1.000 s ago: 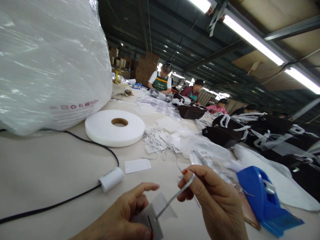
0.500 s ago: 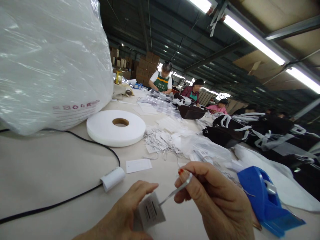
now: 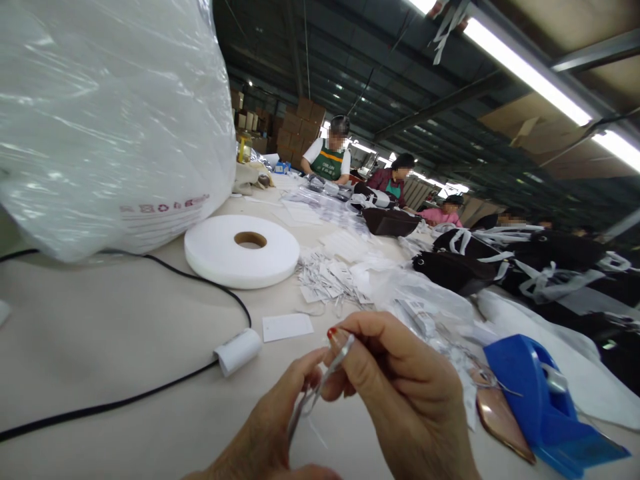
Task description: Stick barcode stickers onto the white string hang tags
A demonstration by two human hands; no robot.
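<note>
A small paper hang tag (image 3: 295, 419), turned almost edge-on, sits in my left hand (image 3: 267, 423), whose fingers are closed on it. A thin, pale grey string (image 3: 327, 381) loops from the tag up to my right hand (image 3: 400, 393). There the thumb and forefinger pinch the string near its upper end. Both hands are close together over the table, fingertips nearly meeting. Just beyond them lies a blank white tag (image 3: 287, 327), and further back is a loose heap of strung tags (image 3: 333, 280).
A large white tape roll (image 3: 215, 260) lies ahead, beside a bulging plastic bag (image 3: 115, 133). A black cord (image 3: 165, 387) passes through a curled paper label (image 3: 237, 352). Rightward are a blue tape dispenser (image 3: 530, 400), a phone (image 3: 503, 417) and dark bags (image 3: 455, 270). Co-workers stand across the table.
My right hand has moved left, closer to my left hand. The tag has turned from showing its printed face to nearly edge-on, and the string now hangs in a loop.
</note>
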